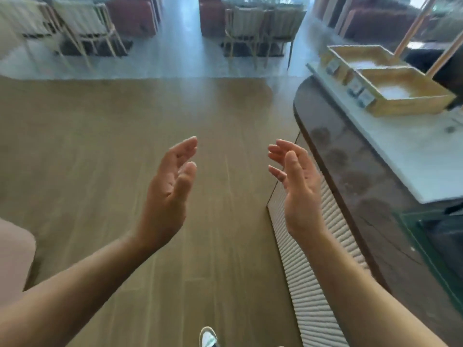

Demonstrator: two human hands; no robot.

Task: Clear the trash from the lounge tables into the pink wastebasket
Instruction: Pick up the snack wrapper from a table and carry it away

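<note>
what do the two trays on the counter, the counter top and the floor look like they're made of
Trays: probably light wood, matte, judging by the pale yellow-tan walls; blur hides any grain. Counter top: pale stone or a stone-look slab, smooth, faintly mottled. Floor: wood or wood-look planks, brown with long seams and a soft sheen.

Daylight was pretty bright, glare washed out the floor (180, 58) at upper center, everything looked motion-blurred, and wide-angle lens bent the edges.
</note>
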